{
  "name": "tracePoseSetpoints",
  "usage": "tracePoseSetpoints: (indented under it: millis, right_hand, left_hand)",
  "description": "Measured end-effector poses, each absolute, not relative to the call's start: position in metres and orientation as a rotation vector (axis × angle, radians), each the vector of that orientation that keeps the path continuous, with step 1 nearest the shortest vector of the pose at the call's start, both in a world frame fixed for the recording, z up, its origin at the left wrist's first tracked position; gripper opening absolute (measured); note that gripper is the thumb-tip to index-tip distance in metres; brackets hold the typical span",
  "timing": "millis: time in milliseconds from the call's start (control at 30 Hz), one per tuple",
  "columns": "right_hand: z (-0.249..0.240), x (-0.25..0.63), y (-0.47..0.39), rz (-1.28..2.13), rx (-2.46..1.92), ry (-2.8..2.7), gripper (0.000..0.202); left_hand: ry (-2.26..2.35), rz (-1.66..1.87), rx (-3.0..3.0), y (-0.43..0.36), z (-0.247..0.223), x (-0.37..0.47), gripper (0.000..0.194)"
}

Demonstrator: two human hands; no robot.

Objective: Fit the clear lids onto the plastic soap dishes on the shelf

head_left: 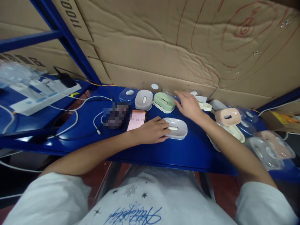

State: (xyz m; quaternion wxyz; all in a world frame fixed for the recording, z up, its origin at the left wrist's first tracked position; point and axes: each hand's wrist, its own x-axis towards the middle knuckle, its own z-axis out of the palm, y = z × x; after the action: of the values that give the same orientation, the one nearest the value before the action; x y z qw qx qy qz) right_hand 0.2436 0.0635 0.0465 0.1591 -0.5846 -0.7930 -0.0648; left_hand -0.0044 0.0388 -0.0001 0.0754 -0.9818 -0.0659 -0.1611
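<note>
My left hand [153, 129] holds the left end of a pale grey oval dish [181, 127] with a white strip in its middle slot. The fingers are bent over the dish's rim. Farther back, my right hand [188, 104] is stretched out with thumb and fingers apart, at the right end of a clear plastic cover [172, 94]. Just left of that hand sits a green oval dish [162, 100] on a scalloped pale base. Another grey dish [143, 99] stands left of the green one.
A phone [137, 118] showing a timer and a blurred dark object [117, 115] lie left of my left hand, near white cables. Peach [228, 116], cream and grey dishes with clear covers crowd the right side. A power strip [47, 98] is at the left; cardboard [150, 40] stands behind.
</note>
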Motion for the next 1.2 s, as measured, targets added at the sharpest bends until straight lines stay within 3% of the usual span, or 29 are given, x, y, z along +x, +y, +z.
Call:
tracePoseSetpoints:
  millis: [200,367,467,600,767,967,1200]
  right_hand:
    - [0.055,0.227,0.123,0.067,-1.844,-2.214,0.038]
    - [0.049,0.261,0.064,0.408,-1.440,-1.788,0.094]
    - [0.034,0.276,0.022,0.633,-1.339,-1.594,0.103]
    - [0.007,0.274,-0.007,0.851,-1.325,-1.405,0.094]
    - [0.002,0.265,-0.016,0.789,-1.568,-1.594,0.074]
    - [0.018,0.273,-0.027,0.494,-1.629,-2.013,0.053]
    - [-0.007,0.273,-0.036,0.115,-1.443,-2.203,0.058]
  left_hand:
    - [-0.192,-0.466,-2.917,0.037,-0.002,-0.015,0.017]
    - [-0.215,-0.480,-2.908,0.036,-0.001,-0.014,0.015]
    - [-0.230,-0.478,-2.934,0.039,-0.001,-0.013,0.018]
    - [-0.343,-0.591,-2.985,0.046,-0.001,-0.015,0.048]
    - [-0.591,-0.596,-3.058,0.057,-0.005,-0.020,0.090]
    - [-0.675,-0.678,-3.085,0.067,-0.011,-0.020,0.067]
    - [-0.556,-0.699,-3.092,0.070,-0.017,-0.017,0.049]
